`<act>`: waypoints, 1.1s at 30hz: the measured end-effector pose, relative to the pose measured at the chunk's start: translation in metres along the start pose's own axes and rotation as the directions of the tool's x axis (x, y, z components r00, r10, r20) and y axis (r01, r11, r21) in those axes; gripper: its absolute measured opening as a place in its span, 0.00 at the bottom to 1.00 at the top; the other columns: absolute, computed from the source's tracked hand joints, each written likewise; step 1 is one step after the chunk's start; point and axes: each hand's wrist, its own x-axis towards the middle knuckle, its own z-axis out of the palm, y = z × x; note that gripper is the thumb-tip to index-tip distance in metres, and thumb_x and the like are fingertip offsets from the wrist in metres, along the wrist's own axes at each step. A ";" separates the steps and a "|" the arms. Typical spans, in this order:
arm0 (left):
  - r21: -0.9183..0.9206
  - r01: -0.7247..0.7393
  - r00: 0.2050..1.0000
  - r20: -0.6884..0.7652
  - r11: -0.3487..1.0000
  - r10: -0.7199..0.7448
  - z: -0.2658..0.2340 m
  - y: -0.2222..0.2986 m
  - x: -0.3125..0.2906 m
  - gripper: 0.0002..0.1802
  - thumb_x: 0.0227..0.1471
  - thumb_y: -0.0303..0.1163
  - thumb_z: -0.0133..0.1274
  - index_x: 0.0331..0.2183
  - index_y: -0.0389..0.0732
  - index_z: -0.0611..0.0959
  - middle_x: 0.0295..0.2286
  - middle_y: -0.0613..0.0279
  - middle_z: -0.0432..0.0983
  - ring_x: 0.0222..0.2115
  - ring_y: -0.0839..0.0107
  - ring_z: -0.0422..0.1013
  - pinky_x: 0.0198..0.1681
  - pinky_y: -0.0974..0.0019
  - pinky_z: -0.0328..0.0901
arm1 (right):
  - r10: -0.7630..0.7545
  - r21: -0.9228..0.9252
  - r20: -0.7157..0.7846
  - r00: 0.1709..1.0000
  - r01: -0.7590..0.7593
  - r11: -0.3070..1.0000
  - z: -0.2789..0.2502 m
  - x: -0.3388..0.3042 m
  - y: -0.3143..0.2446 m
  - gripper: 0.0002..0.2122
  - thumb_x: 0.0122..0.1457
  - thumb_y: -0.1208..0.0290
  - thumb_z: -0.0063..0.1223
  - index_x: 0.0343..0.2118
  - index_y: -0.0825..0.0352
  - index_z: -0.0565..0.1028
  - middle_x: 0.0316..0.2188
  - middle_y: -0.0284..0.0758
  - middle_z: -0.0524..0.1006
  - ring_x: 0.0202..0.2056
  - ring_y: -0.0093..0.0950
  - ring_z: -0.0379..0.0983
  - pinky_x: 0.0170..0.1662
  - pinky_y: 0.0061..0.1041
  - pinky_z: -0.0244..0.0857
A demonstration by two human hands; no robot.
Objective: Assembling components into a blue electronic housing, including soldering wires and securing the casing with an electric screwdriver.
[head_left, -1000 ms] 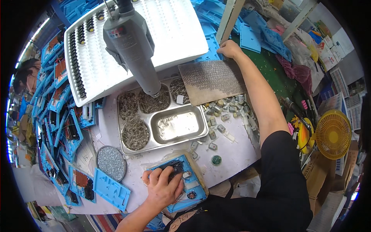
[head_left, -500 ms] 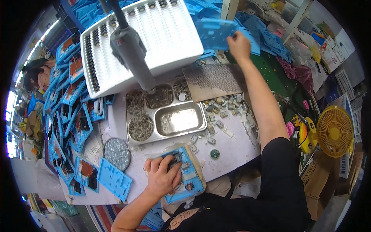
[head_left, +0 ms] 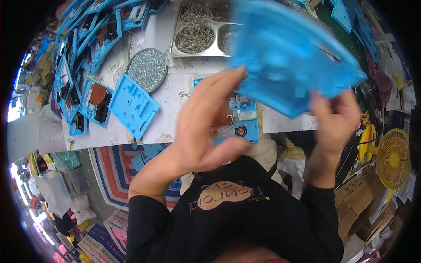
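Observation:
A blue plastic casing panel (head_left: 289,57), blurred by motion, is raised over the table. My right hand (head_left: 335,114) pinches its lower right edge between thumb and fingers. My left hand (head_left: 208,118) is spread open at the panel's left side, thumb well apart. Its fingertips come close to the panel's edge; whether they touch, I cannot tell. Below the hands lies a blue casing half (head_left: 252,131) with wires, a brown board and a small round part inside. My left hand and the panel partly cover it.
A round dish of small metal parts (head_left: 147,68) stands left of my hands, beside another blue panel (head_left: 133,107). Behind sits a steel compartment tray (head_left: 215,48) of small metal pieces. Filled blue casings (head_left: 94,103) pile up at left. A yellow fan (head_left: 394,160) stands at right.
My right hand has brought the blue panel from the far right back toward me. My left hand has lifted off the casing half and opened. The view has tilted down toward my body.

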 end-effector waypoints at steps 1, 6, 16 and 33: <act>-0.119 0.045 0.999 -0.016 0.992 -0.048 0.006 0.004 0.001 0.41 0.49 0.36 0.67 0.60 0.32 0.68 0.46 0.51 0.74 0.47 0.58 0.72 0.52 0.59 0.68 | -0.062 0.019 0.122 0.991 0.060 0.998 0.025 0.000 -0.023 0.08 0.56 0.72 0.65 0.37 0.67 0.79 0.25 0.28 0.79 0.22 0.15 0.73 0.24 0.20 0.65; -0.550 0.128 0.915 -0.255 0.825 -0.311 0.006 -0.012 0.013 0.26 0.61 0.35 0.60 0.55 0.32 0.71 0.47 0.51 0.77 0.45 0.68 0.76 0.48 0.64 0.72 | -0.605 0.154 0.327 0.725 0.591 0.792 0.076 0.037 -0.047 0.16 0.58 0.73 0.64 0.50 0.70 0.79 0.36 0.30 0.83 0.32 0.21 0.78 0.35 0.21 0.72; -0.105 0.361 0.926 -0.081 0.927 -0.369 -0.003 -0.029 -0.021 0.36 0.59 0.36 0.61 0.61 0.27 0.67 0.34 0.56 0.81 0.30 0.71 0.77 0.34 0.65 0.73 | 0.245 0.401 0.295 0.924 -0.352 0.846 0.051 -0.043 -0.005 0.29 0.67 0.70 0.55 0.68 0.69 0.59 0.28 0.36 0.82 0.28 0.22 0.77 0.32 0.23 0.69; 0.473 0.464 0.886 -0.246 0.749 -0.394 0.010 -0.037 -0.077 0.41 0.51 0.36 0.66 0.61 0.31 0.68 0.17 0.62 0.68 0.16 0.67 0.68 0.22 0.64 0.64 | -0.004 -0.128 0.589 0.808 0.098 0.987 0.060 -0.051 0.028 0.27 0.64 0.65 0.57 0.65 0.64 0.66 0.21 0.43 0.77 0.23 0.40 0.77 0.28 0.37 0.68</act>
